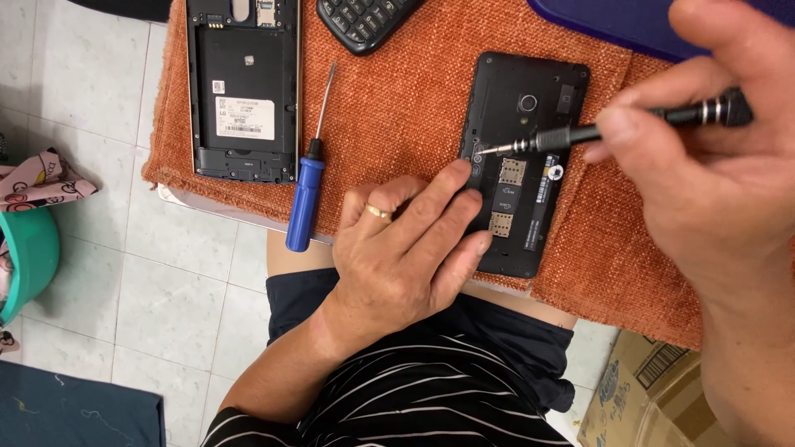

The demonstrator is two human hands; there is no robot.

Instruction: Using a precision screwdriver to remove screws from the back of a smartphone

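Phone [520, 165], black, back cover off, lying on orange cloth [397, 99] near the front edge, card slots and camera lens showing. Left hand [406, 244] laid flat over its left side, fingers [443, 194] spread narrowly and pressing down on the edge, gold ring [378, 213] on one finger. Right hand [720, 157] closed around a thin black screwdriver [596, 132], pinched between thumb and fingertips, metal tip touching the phone's upper left part just above the left fingertips. Exact spot under the tip too small to make out.

Further left on the same cloth, a second phone [244, 87], larger, also opened, white label on its inside. Between the two phones, a blue-handled screwdriver [308, 178], shaft pointing away, handle end hanging a little past the cloth edge, touched by neither hand. At the top, part of a black keypad phone [364, 21], and to the right of it a dark blue object [613, 21], cut off by the frame.

Below the cloth, striped shirt and dark shorts. Pale tiled floor [166, 273] to the left, green tub [25, 257] with patterned fabric at the far left edge, cardboard box [638, 389] at lower right.
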